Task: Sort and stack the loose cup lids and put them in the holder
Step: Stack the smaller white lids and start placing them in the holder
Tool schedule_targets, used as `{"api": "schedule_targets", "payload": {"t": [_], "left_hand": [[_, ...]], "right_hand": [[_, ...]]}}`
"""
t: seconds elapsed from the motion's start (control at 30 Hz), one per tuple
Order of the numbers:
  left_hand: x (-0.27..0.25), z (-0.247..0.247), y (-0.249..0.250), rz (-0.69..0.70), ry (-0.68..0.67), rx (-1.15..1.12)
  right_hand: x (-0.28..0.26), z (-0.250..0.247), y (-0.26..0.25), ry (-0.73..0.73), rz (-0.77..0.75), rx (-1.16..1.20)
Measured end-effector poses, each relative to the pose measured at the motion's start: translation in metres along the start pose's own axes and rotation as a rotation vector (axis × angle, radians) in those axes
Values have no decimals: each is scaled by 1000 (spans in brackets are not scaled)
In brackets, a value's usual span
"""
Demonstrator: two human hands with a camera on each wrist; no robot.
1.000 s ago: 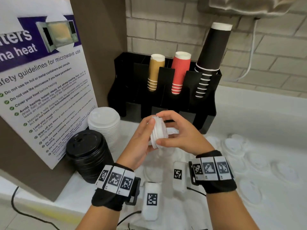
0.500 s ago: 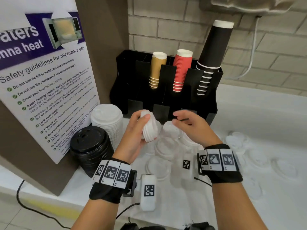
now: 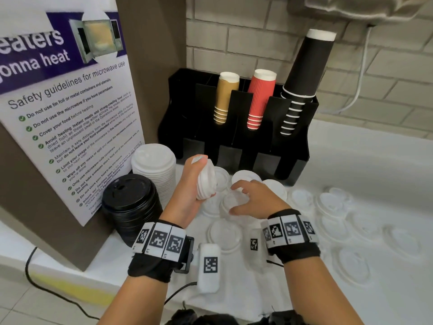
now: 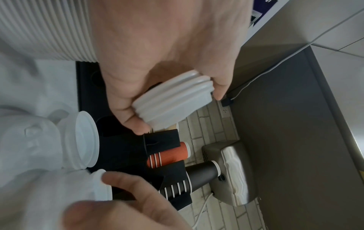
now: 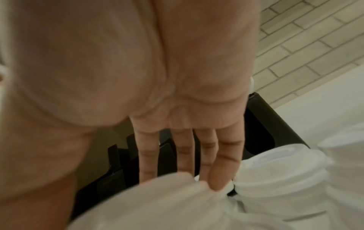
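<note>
My left hand (image 3: 189,184) grips a short stack of white lids (image 3: 206,178) above the counter, tipped on edge, its axis pointing toward my right hand (image 3: 254,199). That hand hovers spread and unclenched over a loose lid (image 3: 234,202), fingertips at its rim. The poster (image 3: 65,109) reads "Safety guidelines for microwave use". The black holder (image 3: 293,160) stands behind.
</note>
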State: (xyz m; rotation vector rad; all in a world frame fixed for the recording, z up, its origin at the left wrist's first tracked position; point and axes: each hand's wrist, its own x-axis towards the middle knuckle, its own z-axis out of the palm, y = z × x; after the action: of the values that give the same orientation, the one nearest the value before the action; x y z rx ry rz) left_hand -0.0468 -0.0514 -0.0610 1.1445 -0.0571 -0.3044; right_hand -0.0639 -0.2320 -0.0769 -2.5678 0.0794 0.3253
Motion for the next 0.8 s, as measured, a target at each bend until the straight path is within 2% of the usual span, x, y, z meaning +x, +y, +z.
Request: {"api": "schedule_targets", "payload": {"t": [0.23, 0.3, 0.4, 0.57, 0.8], "left_hand": [[2, 2, -4, 54, 4, 0], [0, 5, -6, 51, -18, 34], [-4, 10, -9, 33, -73, 87], [-7, 13, -10, 29, -134, 86], [-7, 14, -12, 43, -155, 69]], "right_hand": [[-15, -27, 7, 206, -47, 402], [-19, -29, 1, 210, -90, 542], [-26, -29, -15, 151, -237, 723], [-31, -27, -33, 162, -407, 563], [-33, -24, -39, 166, -439, 576]]}}
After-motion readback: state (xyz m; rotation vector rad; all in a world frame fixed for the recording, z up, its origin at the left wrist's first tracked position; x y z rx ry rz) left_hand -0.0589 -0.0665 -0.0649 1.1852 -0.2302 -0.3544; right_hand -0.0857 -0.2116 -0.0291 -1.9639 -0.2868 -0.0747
